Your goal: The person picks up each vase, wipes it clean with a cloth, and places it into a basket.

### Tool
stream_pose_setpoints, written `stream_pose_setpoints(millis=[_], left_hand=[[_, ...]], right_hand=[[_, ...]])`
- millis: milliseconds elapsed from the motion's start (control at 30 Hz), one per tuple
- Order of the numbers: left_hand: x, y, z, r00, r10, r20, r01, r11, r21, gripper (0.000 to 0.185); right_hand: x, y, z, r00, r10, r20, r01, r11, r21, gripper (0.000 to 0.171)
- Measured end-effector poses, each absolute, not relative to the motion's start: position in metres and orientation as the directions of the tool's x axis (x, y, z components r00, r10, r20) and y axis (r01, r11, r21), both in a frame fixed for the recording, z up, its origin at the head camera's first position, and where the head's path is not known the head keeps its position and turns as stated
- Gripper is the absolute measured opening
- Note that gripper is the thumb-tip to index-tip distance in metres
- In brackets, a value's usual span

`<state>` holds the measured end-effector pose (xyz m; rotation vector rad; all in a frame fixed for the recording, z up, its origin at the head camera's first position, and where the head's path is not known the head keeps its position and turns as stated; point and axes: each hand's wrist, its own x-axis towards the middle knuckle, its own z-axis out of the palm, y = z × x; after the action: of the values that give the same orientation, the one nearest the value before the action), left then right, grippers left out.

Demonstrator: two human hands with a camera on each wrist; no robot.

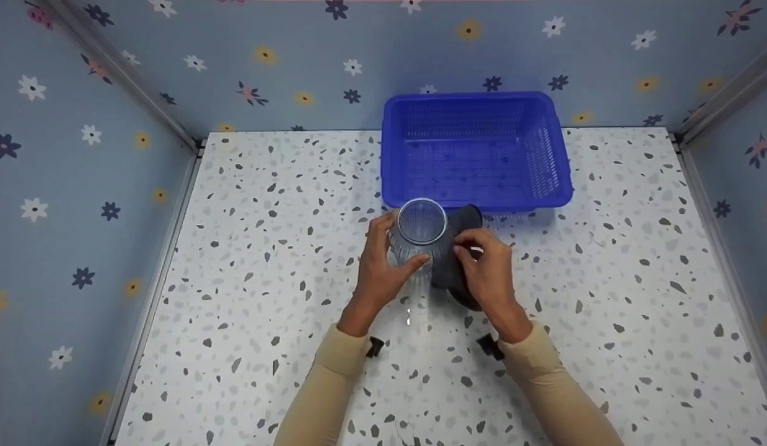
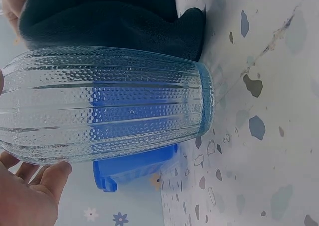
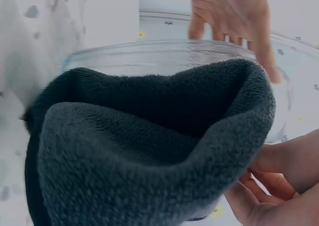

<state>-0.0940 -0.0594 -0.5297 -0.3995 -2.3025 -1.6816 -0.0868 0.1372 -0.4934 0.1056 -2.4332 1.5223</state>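
fingers of the left hand (image 1: 377, 263) wrap the glass (image 1: 420, 232); right hand (image 1: 489, 269) pinches the cloth (image 1: 461, 248) against it, mid-wipe; next, probably turn the glass.

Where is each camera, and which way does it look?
Head: high up, looking down at the speckled table, blue plastic basket, both hands and beige sleeves.
Left wrist: beside the left hand, facing the ribbed clear glass side-on; fingers show.
Right wrist: behind the right hand, facing the dark grey cloth; left fingers show beyond.
All three share the glass and cloth.
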Motion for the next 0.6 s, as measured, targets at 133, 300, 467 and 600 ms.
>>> stream_pose_setpoints(millis=[133, 300, 467, 600], left_hand=[[-0.094, -0.060, -0.530, -0.929, 0.068, 0.362, 0.366, 0.295, 0.883, 0.081], [-0.092, -0.060, -0.530, -0.937, 0.065, 0.344, 0.347, 0.300, 0.888, 0.080], [-0.093, -0.060, -0.529, -0.939, 0.058, 0.340, 0.341, 0.296, 0.892, 0.082], [-0.093, -0.059, -0.529, -0.938, 0.060, 0.342, 0.343, 0.307, 0.888, 0.082]], right_hand=[[-0.087, 0.137, -0.504, -0.963, 0.079, 0.256, -0.196, 0.447, -0.873, 0.012], [-0.089, 0.137, -0.519, -0.966, 0.048, 0.255, -0.199, 0.492, -0.847, 0.012], [-0.094, 0.136, -0.537, -0.977, 0.027, 0.212, -0.164, 0.537, -0.828, 0.012], [-0.096, 0.136, -0.547, -0.988, 0.022, 0.153, -0.114, 0.564, -0.818, 0.011]])
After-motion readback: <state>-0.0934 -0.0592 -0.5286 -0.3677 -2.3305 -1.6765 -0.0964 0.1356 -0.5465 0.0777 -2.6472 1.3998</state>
